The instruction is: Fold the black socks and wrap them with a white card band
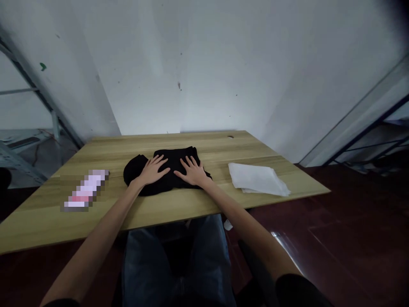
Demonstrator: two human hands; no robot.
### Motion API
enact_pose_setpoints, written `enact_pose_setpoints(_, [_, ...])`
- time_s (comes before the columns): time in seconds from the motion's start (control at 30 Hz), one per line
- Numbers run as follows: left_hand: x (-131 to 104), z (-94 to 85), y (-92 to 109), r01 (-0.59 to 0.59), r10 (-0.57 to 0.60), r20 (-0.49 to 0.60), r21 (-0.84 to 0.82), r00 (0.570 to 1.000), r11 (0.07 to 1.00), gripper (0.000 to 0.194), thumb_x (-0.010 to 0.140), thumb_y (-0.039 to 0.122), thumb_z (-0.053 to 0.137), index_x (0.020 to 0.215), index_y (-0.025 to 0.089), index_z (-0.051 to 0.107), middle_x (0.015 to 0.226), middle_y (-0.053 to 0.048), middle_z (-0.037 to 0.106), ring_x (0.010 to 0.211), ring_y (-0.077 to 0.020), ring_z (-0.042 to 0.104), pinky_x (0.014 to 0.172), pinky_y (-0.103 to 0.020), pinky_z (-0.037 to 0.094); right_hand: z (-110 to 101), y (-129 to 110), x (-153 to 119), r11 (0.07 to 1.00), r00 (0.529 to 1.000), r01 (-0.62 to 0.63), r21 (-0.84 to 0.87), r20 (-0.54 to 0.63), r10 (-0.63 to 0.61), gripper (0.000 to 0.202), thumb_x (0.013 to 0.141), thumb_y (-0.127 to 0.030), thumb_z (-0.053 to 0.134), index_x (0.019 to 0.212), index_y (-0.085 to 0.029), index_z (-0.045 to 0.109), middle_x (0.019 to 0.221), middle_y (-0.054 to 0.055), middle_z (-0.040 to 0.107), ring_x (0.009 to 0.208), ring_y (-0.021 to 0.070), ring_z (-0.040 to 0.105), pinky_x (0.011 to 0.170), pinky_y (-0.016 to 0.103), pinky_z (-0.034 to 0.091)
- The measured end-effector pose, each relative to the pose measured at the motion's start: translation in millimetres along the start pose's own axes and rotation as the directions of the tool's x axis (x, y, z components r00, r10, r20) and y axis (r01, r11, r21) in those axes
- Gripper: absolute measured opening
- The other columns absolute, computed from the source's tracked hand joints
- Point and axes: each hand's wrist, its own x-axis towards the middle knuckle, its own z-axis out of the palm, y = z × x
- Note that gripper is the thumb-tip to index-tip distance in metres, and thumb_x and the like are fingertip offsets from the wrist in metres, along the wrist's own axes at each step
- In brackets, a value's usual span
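Note:
A black garment (174, 157) lies folded on the wooden table (179, 209) in front of me; its exact kind does not show. At its left end the cloth bulges into a rounded lump. My left hand (154, 170) rests palm down on the left part, fingers spread. On the right part lies my right hand (192, 172), also flat with its fingers apart. Both hands touch the cloth from above without gripping it. Well to the right of my right hand sits a stack of whitish translucent sheets or bags (257, 178).
A pixelated, pinkish-white flat object (86, 189) lies at the table's left. A white wall (198, 64) stands behind the table's far edge. Metal frames (38, 89) rise at the left, and a dark blue frame (367, 128) stands at the right.

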Motion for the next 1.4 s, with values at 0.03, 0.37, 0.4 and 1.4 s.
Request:
enact_pose_setpoints(0.03, [-4, 0.3, 1, -0.012, 0.012, 0.006, 0.002, 1.0, 1.0, 0.065, 0.09, 0.071, 0.065, 0.143, 0.034, 0.068, 0.17, -0.007, 0.044, 0.164, -0.0358, 0.025, 0.133, -0.059, 0.008, 1, 0, -3, 1.0, 1.0, 0.01, 0.003, -0.005, -0.01, 0.093, 0.1, -0.085, 0.029, 0.17, -0.023, 0.034, 0.177, 0.013, 0.026, 0.165, 0.0359, 0.016, 0.129, 0.069, 0.012])
enact_pose_setpoints(0.37, [-1, -2.9, -1, -0.011, 0.011, -0.001, 0.003, 1.0, 1.0, 0.063, 0.09, 0.072, 0.065, 0.14, 0.034, 0.069, 0.169, -0.007, 0.045, 0.163, -0.0361, 0.027, 0.133, -0.06, 0.011, -5, -2, -1, 1.0, 1.0, 0.007, 0.006, 0.021, -0.008, 0.093, 0.1, -0.084, 0.028, 0.17, -0.023, 0.032, 0.177, 0.014, 0.025, 0.165, 0.0363, 0.015, 0.13, 0.068, 0.011])
enact_pose_setpoints(0.4, [-3, -2.3, -1, -0.024, 0.024, 0.003, 0.001, 1.0, 1.0, 0.063, 0.09, 0.072, 0.064, 0.14, 0.034, 0.069, 0.169, -0.007, 0.045, 0.163, -0.036, 0.027, 0.133, -0.059, 0.011, -5, -2, -4, 1.0, 1.0, 0.012, 0.004, 0.007, -0.012, 0.094, 0.1, -0.085, 0.027, 0.17, -0.023, 0.033, 0.177, 0.014, 0.026, 0.165, 0.0363, 0.016, 0.13, 0.068, 0.011])
enact_pose_setpoints(1.4, [-37, -10.2, 38, -0.115, 0.172, -0.246, 0.232, 0.954, 0.966, 0.021, 0.103, 0.039, 0.053, 0.107, 0.024, 0.067, 0.114, -0.008, 0.072, 0.119, -0.0301, 0.063, 0.108, -0.046, 0.049, 2, -2, -14, 0.999, 0.999, 0.037, 0.009, -0.038, -0.036, 0.09, 0.101, -0.082, 0.036, 0.168, -0.022, 0.038, 0.175, 0.016, 0.03, 0.164, 0.0395, 0.019, 0.127, 0.073, 0.013])
